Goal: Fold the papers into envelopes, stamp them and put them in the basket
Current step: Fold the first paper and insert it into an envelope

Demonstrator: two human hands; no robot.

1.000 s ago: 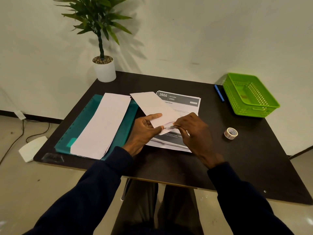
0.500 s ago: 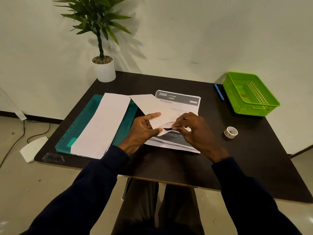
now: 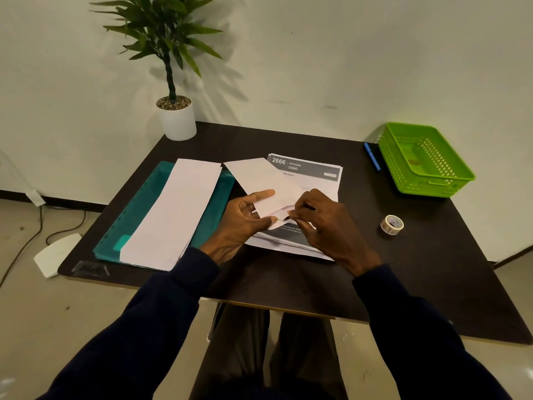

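Observation:
A folded white paper slants across the middle of the dark table, over a printed sheet headed "2666 KITCHEN". My left hand grips its near left edge, thumb on top and fingers underneath. My right hand pinches the paper's near corner, where a small flap is bent up. A stack of long white papers lies on a teal folder to the left. The green basket stands at the far right.
A roll of clear tape lies right of my hands. A blue pen rests beside the basket. A potted plant stands at the table's far left corner. The table's near edge runs just below my wrists.
Both hands have stayed on the folded paper. My right hand's fingers have worked along the near corner, and the small flap there now stands up a little more.

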